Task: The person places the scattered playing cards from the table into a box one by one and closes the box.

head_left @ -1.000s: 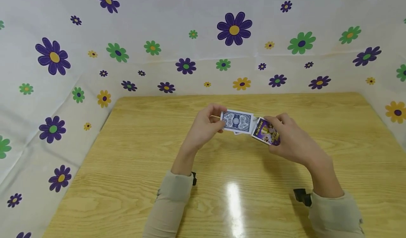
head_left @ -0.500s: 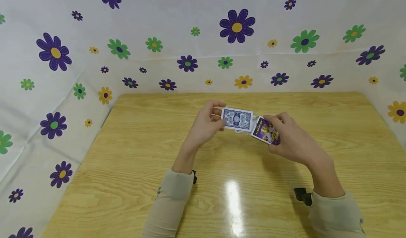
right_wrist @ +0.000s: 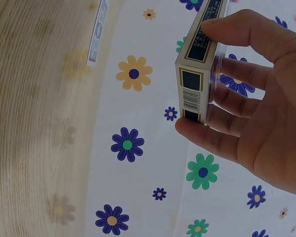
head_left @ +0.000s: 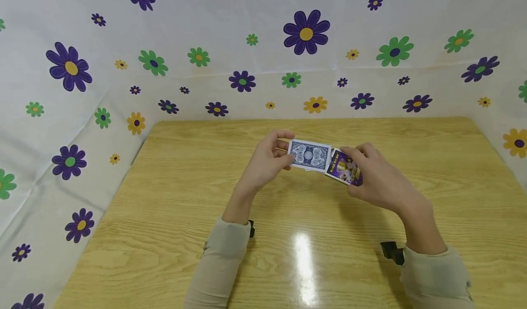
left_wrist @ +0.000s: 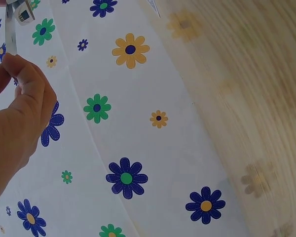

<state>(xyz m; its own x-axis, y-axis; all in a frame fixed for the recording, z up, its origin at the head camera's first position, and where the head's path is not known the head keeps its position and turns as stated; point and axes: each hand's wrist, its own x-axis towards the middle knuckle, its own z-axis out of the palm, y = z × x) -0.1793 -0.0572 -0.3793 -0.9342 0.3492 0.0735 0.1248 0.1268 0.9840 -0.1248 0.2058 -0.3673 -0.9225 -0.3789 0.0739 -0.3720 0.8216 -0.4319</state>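
Observation:
My left hand (head_left: 268,162) pinches blue-and-white playing cards (head_left: 309,155) by their left end, with the thumb on top. How many cards there are cannot be told. In the left wrist view the cards (left_wrist: 10,32) show as a thin pale edge above the fingertips. My right hand (head_left: 380,178) grips a purple card box (head_left: 343,168), its left end facing the cards. The cards' right end meets or overlaps that end of the box; whether it is inside is unclear. In the right wrist view, the thumb and fingers hold the box (right_wrist: 192,94) along its sides, its barcode showing.
Both hands are above a wooden table (head_left: 164,185). A white flowered cloth (head_left: 247,25) hangs behind it and at both sides. A thin patterned strip (right_wrist: 98,34) stands at the upper left of the right wrist view; what it belongs to is unclear.
The cards have shifted slightly right, closing the gap to the box. The white piece seen between them earlier is now mostly covered. Both hands keep their holds.

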